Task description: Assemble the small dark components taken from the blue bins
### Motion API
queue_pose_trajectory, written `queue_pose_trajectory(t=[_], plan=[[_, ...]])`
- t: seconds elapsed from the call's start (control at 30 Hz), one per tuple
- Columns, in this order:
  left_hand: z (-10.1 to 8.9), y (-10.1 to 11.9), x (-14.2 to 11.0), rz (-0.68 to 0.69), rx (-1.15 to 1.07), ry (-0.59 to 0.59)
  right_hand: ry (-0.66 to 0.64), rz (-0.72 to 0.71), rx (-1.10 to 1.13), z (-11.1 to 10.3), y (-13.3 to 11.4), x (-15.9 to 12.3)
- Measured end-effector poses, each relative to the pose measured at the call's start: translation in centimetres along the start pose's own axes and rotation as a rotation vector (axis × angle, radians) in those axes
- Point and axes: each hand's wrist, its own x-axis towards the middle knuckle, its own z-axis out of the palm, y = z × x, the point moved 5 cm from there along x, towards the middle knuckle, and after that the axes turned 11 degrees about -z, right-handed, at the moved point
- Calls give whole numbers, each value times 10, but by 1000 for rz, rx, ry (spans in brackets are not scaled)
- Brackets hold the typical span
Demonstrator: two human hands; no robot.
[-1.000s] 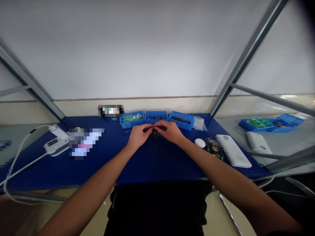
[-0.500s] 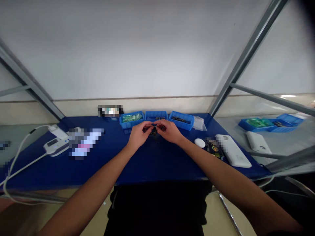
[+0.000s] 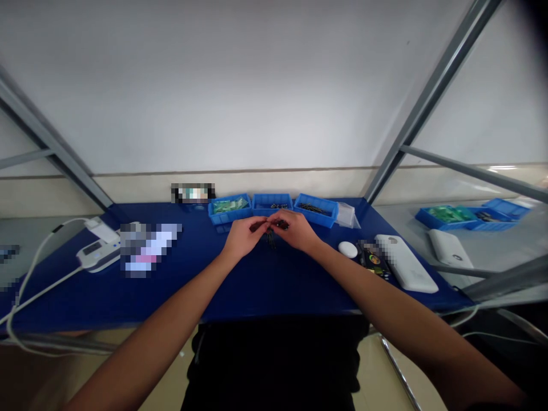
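Observation:
My left hand (image 3: 245, 235) and my right hand (image 3: 296, 229) meet above the middle of the blue table, fingertips pinched together. What sits between the fingertips is too small to make out. Just below them lies a small bunch of thin dark pieces (image 3: 271, 238), partly hidden by the fingers. Behind the hands stand three blue bins: the left bin (image 3: 220, 217) holds green-and-clear packets, the middle bin (image 3: 261, 200) has a few small metal bits, and the right bin (image 3: 329, 220) contains thin dark pieces like those under my hands.
A clear plastic bag (image 3: 347, 216) lies beside the right bin. On the right are a white round case (image 3: 347, 249), a dark patterned item (image 3: 373, 260) and a white power bank (image 3: 409, 268). A power strip (image 3: 92, 261) with cables lies left. Metal frame posts (image 3: 411, 123) flank the table.
My left hand has shifted slightly down and its fingers have closed in toward the right fingertips. My right fingers have curled a little more. Everything else stays put.

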Motion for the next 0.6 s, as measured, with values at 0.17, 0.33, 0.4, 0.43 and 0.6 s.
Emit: queue_pose_trajectory(t=[0.17,0.33,0.4,0.43,0.6], plan=[[-4,-2,1,55,40,45,39,86,20,-1,1,0],[-2,-5,1,87,74,46,24,163,51,-2,4,0],[-1,-8,2,60,56,42,26,164,45,-2,4,-1],[0,-10,2,52,48,40,27,162,41,-1,5,-1],[2,-11,3,35,-35,13,-4,122,13,2,4,-1]])
